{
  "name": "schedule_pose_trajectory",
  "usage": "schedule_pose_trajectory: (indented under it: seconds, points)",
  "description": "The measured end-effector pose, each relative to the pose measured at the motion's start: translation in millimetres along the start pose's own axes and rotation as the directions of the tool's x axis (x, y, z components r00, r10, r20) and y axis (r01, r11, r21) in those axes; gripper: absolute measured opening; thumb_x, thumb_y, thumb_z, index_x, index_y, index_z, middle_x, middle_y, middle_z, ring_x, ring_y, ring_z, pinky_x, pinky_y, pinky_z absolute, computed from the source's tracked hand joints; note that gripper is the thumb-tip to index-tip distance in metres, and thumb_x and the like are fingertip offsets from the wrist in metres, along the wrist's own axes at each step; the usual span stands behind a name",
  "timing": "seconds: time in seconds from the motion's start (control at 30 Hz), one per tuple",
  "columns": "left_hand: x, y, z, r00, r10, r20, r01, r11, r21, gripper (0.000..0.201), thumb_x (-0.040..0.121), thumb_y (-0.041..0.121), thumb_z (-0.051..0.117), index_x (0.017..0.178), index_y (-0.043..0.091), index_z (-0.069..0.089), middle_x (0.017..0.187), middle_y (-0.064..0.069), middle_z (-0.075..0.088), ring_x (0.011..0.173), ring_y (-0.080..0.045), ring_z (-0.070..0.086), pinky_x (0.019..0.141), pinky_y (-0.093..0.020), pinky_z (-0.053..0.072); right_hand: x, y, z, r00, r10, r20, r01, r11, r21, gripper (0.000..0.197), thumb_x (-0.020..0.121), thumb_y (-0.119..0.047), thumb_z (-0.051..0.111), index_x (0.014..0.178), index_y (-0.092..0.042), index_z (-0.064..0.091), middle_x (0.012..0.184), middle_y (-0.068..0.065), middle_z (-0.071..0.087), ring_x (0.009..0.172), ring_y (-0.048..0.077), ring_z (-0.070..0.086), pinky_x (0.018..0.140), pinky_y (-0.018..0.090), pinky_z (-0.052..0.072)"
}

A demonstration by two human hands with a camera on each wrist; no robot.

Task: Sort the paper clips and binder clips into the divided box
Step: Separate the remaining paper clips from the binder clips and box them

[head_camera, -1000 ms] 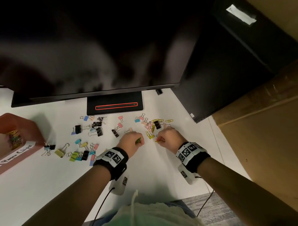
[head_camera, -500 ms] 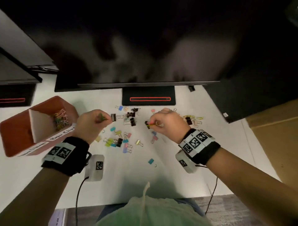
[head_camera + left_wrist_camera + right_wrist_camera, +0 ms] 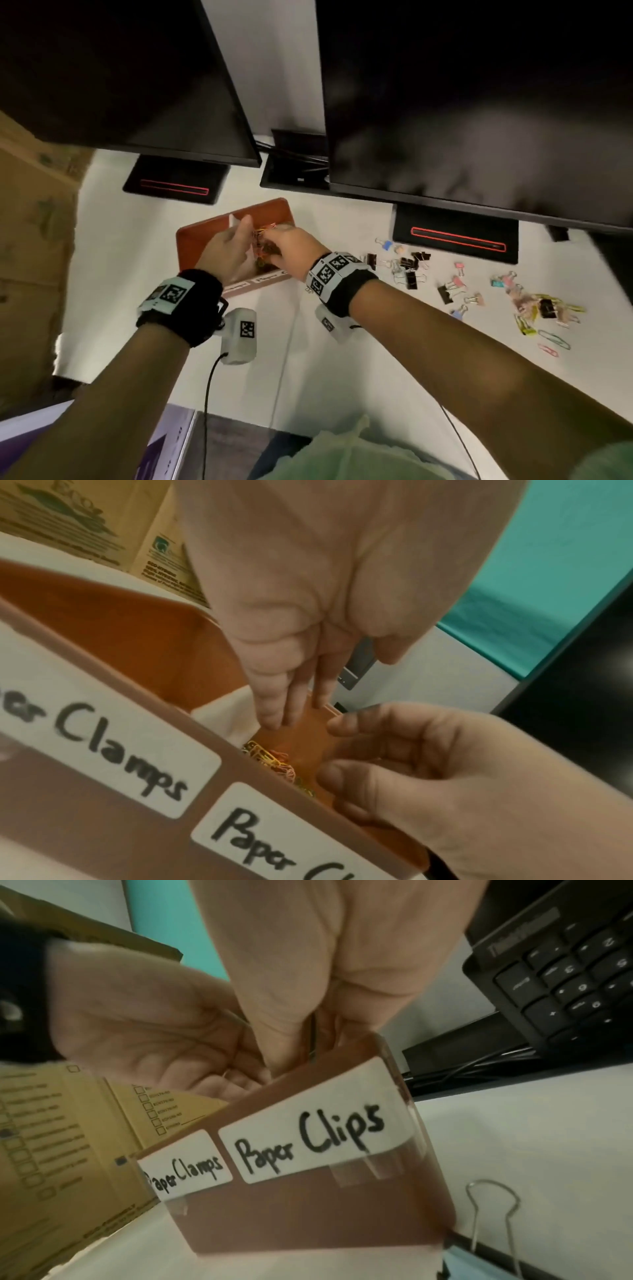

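An orange divided box (image 3: 205, 236) stands on the white desk, with labels "Paper Clamps" and "Paper Clips" on its front wall (image 3: 308, 1218). Both hands hover over its right-hand "Paper Clips" compartment, where a pile of coloured paper clips (image 3: 270, 758) lies. My left hand (image 3: 236, 240) points its straight fingers (image 3: 274, 712) down into that compartment and holds nothing. My right hand (image 3: 291, 250) is just right of it, its thumb and loosely curled fingers (image 3: 325, 772) apart with nothing visible between them. Loose binder clips (image 3: 411, 270) and paper clips (image 3: 555, 339) lie scattered on the desk to the right.
Two dark monitors on stands (image 3: 455, 236) overhang the back of the desk. A black keyboard (image 3: 565, 974) sits behind the box. Cardboard boxes (image 3: 30, 240) stand at the left. One binder clip (image 3: 493, 1231) lies right of the box's front corner.
Both hands have swung left from the scattered clips to the box. The clips they were pinching are no longer in their fingers. The left hand's fingers have straightened.
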State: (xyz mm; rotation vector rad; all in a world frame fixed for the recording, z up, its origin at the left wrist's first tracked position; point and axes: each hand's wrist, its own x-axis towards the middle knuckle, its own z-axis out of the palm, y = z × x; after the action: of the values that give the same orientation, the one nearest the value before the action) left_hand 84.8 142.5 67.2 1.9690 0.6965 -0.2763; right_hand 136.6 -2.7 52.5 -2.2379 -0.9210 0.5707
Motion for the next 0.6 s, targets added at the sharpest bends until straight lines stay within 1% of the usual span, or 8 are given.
schedule_pose_trajectory:
  seconds: [0.03,0.1,0.17,0.3,0.37,0.47,0.53,0.6]
  points:
    - [-4,2,-1,1.0,0.012,0.002,-0.011,1.0,-0.017,0.081,0.067,0.083,0.036,0.116,0.023,0.059,0.12,-0.006,0.062,0.113,-0.022,0.056,0.105,-0.046,0.039,3,0,2,1.0,0.013,-0.002,-0.013,1.0,0.004,0.027,0.084,-0.011,0.06,0.11,-0.004,0.056,0.112,0.015,0.057,0.103,0.029,0.055,0.09,0.035,0.044]
    - [-13,10,2,0.997,0.079,0.021,-0.079,0.997,0.014,0.062,0.081,0.072,0.036,0.118,0.026,0.057,0.117,-0.002,0.06,0.112,-0.019,0.054,0.104,-0.041,0.038,-1,2,1,0.999,0.013,-0.037,-0.012,0.999,0.043,0.03,0.084,-0.011,0.06,0.112,-0.005,0.053,0.11,0.014,0.055,0.1,0.028,0.054,0.088,0.036,0.046]
    - [-23,22,12,0.977,0.204,0.055,-0.208,0.974,0.089,0.039,0.094,0.052,0.036,0.11,0.025,0.059,0.105,0.002,0.062,0.103,-0.017,0.056,0.095,-0.035,0.042,-19,10,-6,0.994,-0.007,-0.11,0.019,0.994,0.104,0.028,0.085,-0.012,0.06,0.113,-0.008,0.055,0.111,0.011,0.055,0.098,0.023,0.055,0.087,0.03,0.047]
    - [-36,46,51,0.923,0.362,0.133,-0.374,0.925,0.072,0.024,0.094,0.031,0.047,0.106,0.016,0.063,0.09,0.003,0.065,0.081,-0.01,0.06,0.076,-0.027,0.047,-97,55,-23,0.97,-0.029,-0.242,0.047,0.997,0.069,0.018,0.088,-0.018,0.058,0.106,-0.015,0.062,0.104,0.002,0.058,0.091,0.012,0.054,0.084,0.025,0.046]
    - [-41,53,82,0.892,0.404,0.204,-0.429,0.899,0.094,0.016,0.091,0.024,0.055,0.102,0.019,0.064,0.089,0.004,0.066,0.076,-0.008,0.059,0.071,-0.024,0.048,-148,90,-34,0.959,0.057,-0.277,-0.054,0.998,0.019,0.018,0.088,-0.018,0.06,0.105,-0.015,0.064,0.1,0.002,0.058,0.088,0.007,0.049,0.082,0.022,0.044]
    - [-56,63,142,0.801,0.466,0.374,-0.552,0.818,0.162,0.015,0.087,0.019,0.06,0.101,0.021,0.064,0.098,0.007,0.063,0.087,-0.003,0.059,0.075,-0.016,0.049,-231,143,-52,0.906,0.281,-0.317,-0.314,0.948,-0.056,0.019,0.084,-0.015,0.064,0.103,-0.016,0.065,0.097,0.003,0.059,0.087,0.016,0.054,0.081,0.035,0.051]
    - [-70,67,185,0.736,0.445,0.511,-0.602,0.776,0.191,0.022,0.086,0.019,0.062,0.107,0.024,0.061,0.101,0.009,0.059,0.087,-0.001,0.057,0.074,-0.012,0.045,-281,176,-63,0.835,0.438,-0.333,-0.485,0.872,-0.068,0.022,0.082,-0.014,0.066,0.104,-0.016,0.066,0.102,0.005,0.06,0.093,0.023,0.058,0.086,0.04,0.051]
    - [-83,67,226,0.67,0.408,0.62,-0.657,0.714,0.241,0.029,0.085,0.019,0.063,0.112,0.027,0.058,0.104,0.011,0.055,0.09,-0.004,0.055,0.077,-0.016,0.044,-321,200,-71,0.734,0.608,-0.302,-0.652,0.756,-0.064,0.028,0.082,-0.018,0.066,0.11,-0.02,0.063,0.117,0.006,0.059,0.106,0.026,0.056,0.096,0.038,0.046]
